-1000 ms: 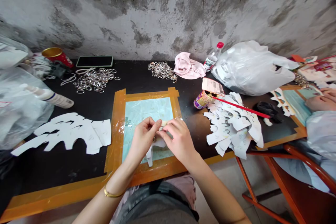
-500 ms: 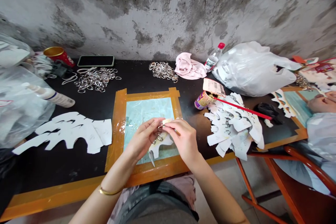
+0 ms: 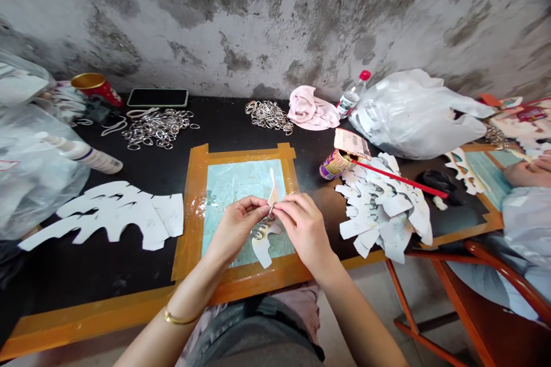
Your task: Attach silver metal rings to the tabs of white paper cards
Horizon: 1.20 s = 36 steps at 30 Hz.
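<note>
"Pale blue sheet point(image 3: 228, 183), amber tape point(image 3: 196, 206) all round it. What is over it?"

"A white cut-out point(image 3: 262, 252), curved and notched, held above the right half of the sheet. One end stands up toward the far side of the sheet; the other hangs toward its near side. Small metal rings point(image 3: 258, 233) sit along it."

"And the left hand point(image 3: 236, 221)?"

"Over the middle of the sheet, pinching the white cut-out between thumb and forefinger, other fingers curled in."

"The right hand point(image 3: 301, 223)?"

"At the sheet's right edge, pinching the white cut-out too, its fingertips just beside the left ones. A ring shows between them; I cannot tell how much each grips ring or cut-out."

"What lies left of the sheet?"

"A spread of white pieces point(image 3: 129, 209), and farther left, a white bottle point(image 3: 92, 155) tipped over."

"Beyond the sheet?"

"A ring pile point(image 3: 267, 116) with a pink cloth point(image 3: 307, 108) just beside it; beyond and to the left, another ring heap point(image 3: 159, 126) in front of a phone point(image 3: 158, 97)."

"Right of it?"

"A printed cup point(image 3: 333, 165) with a red stick point(image 3: 400, 179) reaching out over a stack of white shapes point(image 3: 381, 206). Well off to the right are another person's hands point(image 3: 523, 174)."
</note>
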Available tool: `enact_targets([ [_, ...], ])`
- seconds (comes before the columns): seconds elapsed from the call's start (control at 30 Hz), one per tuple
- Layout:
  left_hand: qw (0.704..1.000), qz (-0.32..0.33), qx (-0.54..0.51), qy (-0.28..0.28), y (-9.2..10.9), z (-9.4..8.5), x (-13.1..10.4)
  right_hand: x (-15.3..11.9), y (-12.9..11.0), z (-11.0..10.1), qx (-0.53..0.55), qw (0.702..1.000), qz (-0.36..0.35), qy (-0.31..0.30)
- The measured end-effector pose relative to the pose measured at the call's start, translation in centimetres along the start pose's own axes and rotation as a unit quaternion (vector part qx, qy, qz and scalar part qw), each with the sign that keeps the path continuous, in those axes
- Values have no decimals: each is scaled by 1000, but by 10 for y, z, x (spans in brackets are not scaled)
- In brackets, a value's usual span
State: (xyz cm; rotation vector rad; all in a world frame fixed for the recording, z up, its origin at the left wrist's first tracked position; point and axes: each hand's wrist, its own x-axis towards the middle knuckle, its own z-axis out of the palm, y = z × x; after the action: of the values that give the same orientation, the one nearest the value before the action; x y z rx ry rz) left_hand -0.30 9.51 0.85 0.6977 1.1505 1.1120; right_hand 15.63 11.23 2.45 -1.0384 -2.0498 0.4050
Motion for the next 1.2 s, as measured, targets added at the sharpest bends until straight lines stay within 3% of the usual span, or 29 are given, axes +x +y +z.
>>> enact_targets([
  [0.23, 1000, 8, 7, -22, 0, -1, -5, 1, 4, 3, -86, 995, -36, -20],
  [0.4, 999, 6, -4, 31, -5, 2, -8, 2, 6, 6, -111, 992, -62, -13],
  [0.53, 999, 14, 8, 42, -7, 3, -5, 1, 8, 12, -127, 987, -93, -6],
  [0.77, 998, 60, 7, 6, -7, 12, -12, 4, 14, 8, -107, 989, -99, -5],
  [0.93, 993, 90, 69, 39, -11, 14, -17, 6, 11, 2, -60, 993, -98, 1],
  [1.03, 998, 44, 25, 33, -9, 12, -13, 5, 8, 1, -21, 995, -96, 15],
  [1.2, 989, -51, -124, -66, 0, 9, -6, 4, -1, -1, 71, 995, -26, 71],
])
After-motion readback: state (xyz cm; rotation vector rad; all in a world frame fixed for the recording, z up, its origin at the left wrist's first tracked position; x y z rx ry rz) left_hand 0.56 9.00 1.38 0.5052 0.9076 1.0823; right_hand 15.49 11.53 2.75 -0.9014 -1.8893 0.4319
